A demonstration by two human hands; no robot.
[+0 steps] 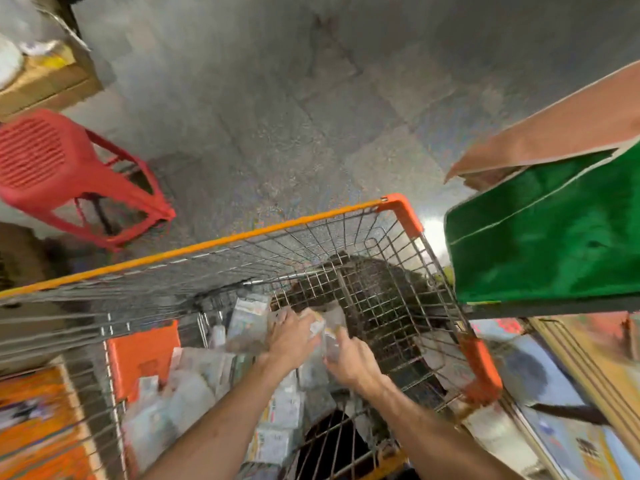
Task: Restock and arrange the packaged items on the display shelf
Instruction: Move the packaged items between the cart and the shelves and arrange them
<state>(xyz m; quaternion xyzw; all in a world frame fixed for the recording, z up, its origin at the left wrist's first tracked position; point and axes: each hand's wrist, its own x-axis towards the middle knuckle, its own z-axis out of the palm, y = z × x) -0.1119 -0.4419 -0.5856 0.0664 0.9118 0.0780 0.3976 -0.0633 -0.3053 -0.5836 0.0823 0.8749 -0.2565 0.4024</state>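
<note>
Two hands down in one orange-rimmed wire trolley (214, 245). Left hand (289, 337) and right hand (351, 362) both clasp one clear plastic packet (329, 337) between them, long axis pointing away from the wrists. Spare packets (277, 410) are heaped below-left of the grip, nearer the left hand; too blurred to count.

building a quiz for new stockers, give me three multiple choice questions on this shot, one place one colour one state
1. Where is the red stool relative to the cart? A inside it B on the floor to its left C on top of it
2. What colour is the cart's top rail? A blue B orange C green
3. The right hand is: A idle B pushing the rail C gripping a packet in the cart
Answers: B, it stands on the floor left of the cart; B, the rail is orange; C, fingers curl round a clear packet.
</note>
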